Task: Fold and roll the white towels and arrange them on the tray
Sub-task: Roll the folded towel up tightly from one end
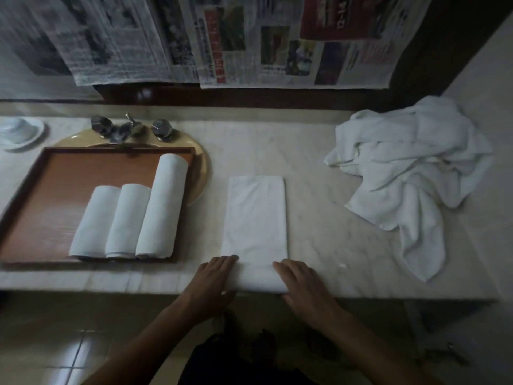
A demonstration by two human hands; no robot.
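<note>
Three rolled towels (pixel 127 220) lie side by side on one tray (pixel 69 184). One folded towel (pixel 255 215) lies beside it on the worktop (pixel 319 232), its near end rolled under the left hand (pixel 216 279) and right hand (pixel 302 284), which press with flat fingers. One crumpled heap (pixel 408 168) lies at the right.

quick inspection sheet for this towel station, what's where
surface: pale marble counter; the tray sits over the sink.
job's things: three rolled towels side by side on the tray; folded towel flat on the counter, near end rolled; heap of loose towels far right.
clutter: white dish far left; taps behind the tray.
grippers: left hand and right hand rest on the folded towel's rolled end.
cables: nothing seen.
surroundings: newspapers hung behind the counter; tiled floor below.
</note>
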